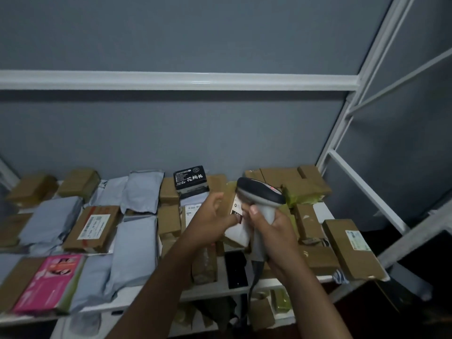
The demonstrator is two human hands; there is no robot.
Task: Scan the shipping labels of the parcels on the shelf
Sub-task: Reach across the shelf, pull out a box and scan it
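My right hand [274, 231] grips the handle of a grey handheld barcode scanner [261, 194] with a black head, its cable hanging below the shelf edge. My left hand [212, 216] holds a small white parcel [238, 226] lifted above the shelf, thumb on its label side. The scanner head sits right over that parcel, partly hiding it. Beneath both hands the white shelf [327, 211] is crowded with brown cardboard boxes and grey poly mailers.
A labelled brown box [94, 227] and a pink package [47, 282] lie at the left, a black box with white characters [189, 178] at the back, a long labelled box [349, 248] at the right edge. White shelf posts [342, 128] rise on the right; more parcels sit on the level below.
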